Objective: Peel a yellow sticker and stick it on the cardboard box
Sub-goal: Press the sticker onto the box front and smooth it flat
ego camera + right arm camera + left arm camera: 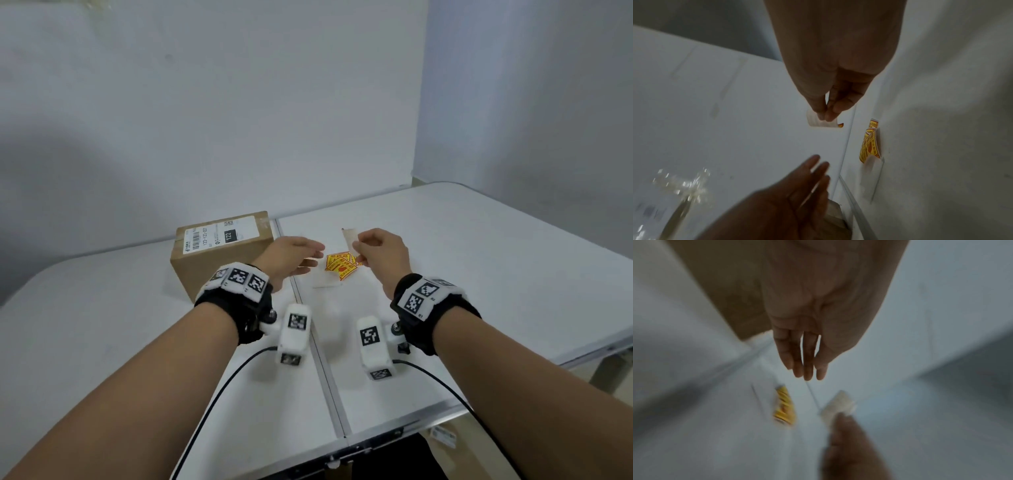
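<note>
My right hand [380, 255] pinches a pale strip [349, 236] between thumb and fingertips, held above the table [479, 274]; a trace of yellow shows at its edge in the right wrist view, so I judge it a sticker on its backing. The cardboard box [219, 253] stands to the left, beyond my left hand [291, 260], which hangs open, holding nothing. Loose yellow stickers [339, 265] lie between the hands.

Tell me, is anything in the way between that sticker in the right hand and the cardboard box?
Only the left hand: it hangs open between the right hand, whose fingers pinch the sticker, and the cardboard box. Otherwise just bare table; the pile of yellow stickers lies flat below.
</note>
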The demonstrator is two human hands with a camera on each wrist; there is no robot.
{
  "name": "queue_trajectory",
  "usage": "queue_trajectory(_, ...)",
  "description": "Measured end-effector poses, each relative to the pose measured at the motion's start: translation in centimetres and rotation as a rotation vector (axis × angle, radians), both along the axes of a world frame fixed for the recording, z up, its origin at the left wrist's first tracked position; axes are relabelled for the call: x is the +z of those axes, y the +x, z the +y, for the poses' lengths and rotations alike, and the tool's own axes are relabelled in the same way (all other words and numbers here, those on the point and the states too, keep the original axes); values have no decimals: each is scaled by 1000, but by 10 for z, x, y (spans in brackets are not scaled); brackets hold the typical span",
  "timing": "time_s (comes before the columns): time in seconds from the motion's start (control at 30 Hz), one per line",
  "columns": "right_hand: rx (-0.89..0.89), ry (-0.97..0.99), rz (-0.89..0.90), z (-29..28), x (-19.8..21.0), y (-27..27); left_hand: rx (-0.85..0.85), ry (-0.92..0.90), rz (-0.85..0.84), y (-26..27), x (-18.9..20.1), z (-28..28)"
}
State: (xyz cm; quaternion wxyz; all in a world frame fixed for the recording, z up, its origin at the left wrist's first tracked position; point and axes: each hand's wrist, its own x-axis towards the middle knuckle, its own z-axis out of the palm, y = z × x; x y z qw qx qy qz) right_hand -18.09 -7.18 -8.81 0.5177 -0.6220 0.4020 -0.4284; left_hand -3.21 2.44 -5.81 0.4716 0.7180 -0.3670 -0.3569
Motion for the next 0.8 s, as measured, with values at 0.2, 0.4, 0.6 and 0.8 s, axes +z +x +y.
queue_trajectory(0.2,95,-417,257,16,17,13,117,12,399,1,4,6)
queue_trajectory(0.4,205,-685,425,31,17,24,144,0,393,5,8,21)
queue_trajectory(0.6,291,-644,419,43,18,31,246,-53,246,16,13,41)
queue_trajectory(0.8,202,-558,268,47,31,47,212,-117,-9,30,12,65)
